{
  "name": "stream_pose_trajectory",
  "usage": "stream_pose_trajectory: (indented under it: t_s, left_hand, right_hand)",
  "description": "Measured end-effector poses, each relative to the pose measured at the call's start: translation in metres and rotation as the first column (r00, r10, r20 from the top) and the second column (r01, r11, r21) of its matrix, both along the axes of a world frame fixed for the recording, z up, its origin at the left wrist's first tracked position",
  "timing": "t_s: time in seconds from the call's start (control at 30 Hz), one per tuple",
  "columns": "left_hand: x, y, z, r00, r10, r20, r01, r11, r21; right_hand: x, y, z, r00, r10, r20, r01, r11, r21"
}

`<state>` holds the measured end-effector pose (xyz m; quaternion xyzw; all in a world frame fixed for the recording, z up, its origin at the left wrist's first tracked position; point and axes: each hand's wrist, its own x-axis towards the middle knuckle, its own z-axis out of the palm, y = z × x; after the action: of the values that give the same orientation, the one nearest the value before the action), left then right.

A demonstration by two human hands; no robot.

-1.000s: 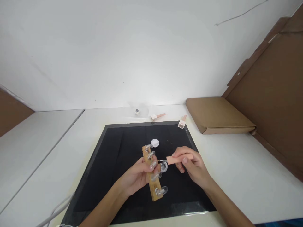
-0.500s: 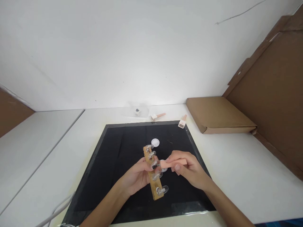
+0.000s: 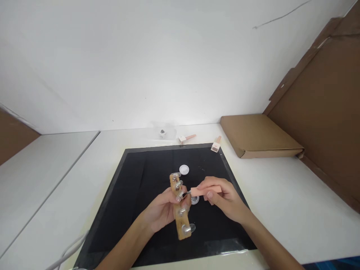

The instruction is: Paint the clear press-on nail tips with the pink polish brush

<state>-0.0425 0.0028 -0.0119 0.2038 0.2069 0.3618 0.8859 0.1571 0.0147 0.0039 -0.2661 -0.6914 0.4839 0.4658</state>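
My left hand is wrapped round a yellowish-brown strip that bears several clear, nail-shaped pieces along its length. Between the fingers of my right hand is a small pink-handled brush. Its dark tip points left, at or very near the middle clear piece; whether they touch is hard to tell. Just under the brush, partly hidden by it, lies a small round dish. A white round lid or dish rests on the black mat beyond the strip.
Behind the mat are a clear plastic tray with a small item in it and a pink-and-white piece. A similar piece lies at the mat's back right corner. A flat cardboard box is at the right, a cable at the lower left.
The strip has tilted and its near end has shifted slightly left. The brush has drawn back a little from the strip, showing its dark tip and more of the small dish.
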Motion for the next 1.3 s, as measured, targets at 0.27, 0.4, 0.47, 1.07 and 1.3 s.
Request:
stream_pose_trajectory:
  t_s: [0.27,0.4,0.47,1.07,1.3]
  left_hand:
    - [-0.0011,0.0008,0.0005,0.999,-0.03,0.04,0.03,0.999,0.011]
    - [0.0001,0.0012,0.0034,0.998,-0.041,0.052,0.041,0.999,0.005]
    - [0.0001,0.0009,0.0045,0.998,-0.037,0.045,0.037,0.999,0.006]
    - [-0.0021,-0.0009,0.0,0.998,-0.054,-0.041,0.056,0.998,0.029]
    - [-0.0021,-0.0029,0.0002,0.993,-0.037,-0.111,0.044,0.997,0.068]
  right_hand:
    - [-0.0001,0.0013,-0.0005,0.999,-0.031,0.007,0.031,0.999,-0.016]
    - [0.0006,0.0014,-0.003,0.999,-0.045,0.009,0.045,0.999,-0.023]
    - [0.001,0.0012,-0.0042,0.998,-0.057,-0.002,0.057,0.998,-0.025]
    - [-0.0005,-0.0011,-0.0016,0.981,0.158,-0.113,-0.162,0.986,-0.027]
    - [-0.0016,-0.001,-0.0004,0.984,0.158,-0.088,-0.159,0.987,-0.011]
